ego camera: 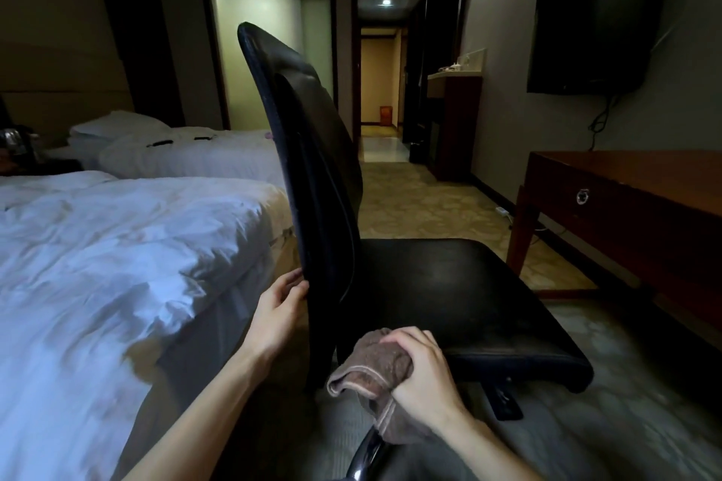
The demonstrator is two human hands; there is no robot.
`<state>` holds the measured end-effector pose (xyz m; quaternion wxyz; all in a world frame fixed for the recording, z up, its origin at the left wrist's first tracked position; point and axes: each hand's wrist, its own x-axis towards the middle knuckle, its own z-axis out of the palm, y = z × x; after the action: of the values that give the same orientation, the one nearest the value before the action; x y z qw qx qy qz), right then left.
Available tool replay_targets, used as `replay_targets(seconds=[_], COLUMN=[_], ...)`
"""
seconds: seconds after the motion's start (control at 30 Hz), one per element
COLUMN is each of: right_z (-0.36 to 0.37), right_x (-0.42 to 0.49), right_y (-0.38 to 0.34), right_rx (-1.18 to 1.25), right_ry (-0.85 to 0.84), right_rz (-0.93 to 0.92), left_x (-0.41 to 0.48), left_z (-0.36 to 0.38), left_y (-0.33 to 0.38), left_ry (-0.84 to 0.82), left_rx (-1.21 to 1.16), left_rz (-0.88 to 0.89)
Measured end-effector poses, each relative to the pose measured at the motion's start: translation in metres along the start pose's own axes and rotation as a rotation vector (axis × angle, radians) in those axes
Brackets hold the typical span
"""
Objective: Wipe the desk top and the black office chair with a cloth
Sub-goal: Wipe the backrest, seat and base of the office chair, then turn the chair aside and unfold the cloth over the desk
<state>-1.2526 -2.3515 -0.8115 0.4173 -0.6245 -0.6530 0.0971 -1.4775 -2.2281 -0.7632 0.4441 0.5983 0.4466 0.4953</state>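
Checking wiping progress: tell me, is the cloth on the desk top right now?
No, the brown cloth is bunched in the right hand beside the black chair's seat.

Black all over on the padded office chair [449, 293], seat and tall backrest alike, with a faint dull sheen on the leather, and bunched against its near edge is a brown terry cloth [375, 375] trimmed with a paler pinkish-beige border. To one side, the rumpled white duvet on the near bed [109, 254] picks up a bluish cast, while the reddish-brown wooden desk surface [640, 176] carries a small silver drawer pull. Underfoot, the patterned carpet [429, 203] runs beige with mottled greyish-green blotches, and the wall-mounted flat television [594, 27] is plain black on a grey wall.
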Motion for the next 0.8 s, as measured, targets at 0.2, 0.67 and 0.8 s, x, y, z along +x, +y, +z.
replay_targets(seconds=[0.2, 0.67, 0.8], right_z=[0.001, -0.165, -0.217], right_x=[-0.024, -0.016, 0.003], right_y=[0.015, -0.069, -0.126], right_rx=[0.092, 0.147, 0.217], right_ry=[-0.004, 0.004, 0.055], right_rz=[0.208, 0.663, 0.668], left_x=[-0.025, -0.068, -0.064], left_z=[0.009, 0.083, 0.084], left_y=[-0.021, 0.112, 0.193], left_ry=[0.071, -0.343, -0.420], left_rx=[0.046, 0.255, 0.244], left_rz=[-0.164, -0.646, -0.658])
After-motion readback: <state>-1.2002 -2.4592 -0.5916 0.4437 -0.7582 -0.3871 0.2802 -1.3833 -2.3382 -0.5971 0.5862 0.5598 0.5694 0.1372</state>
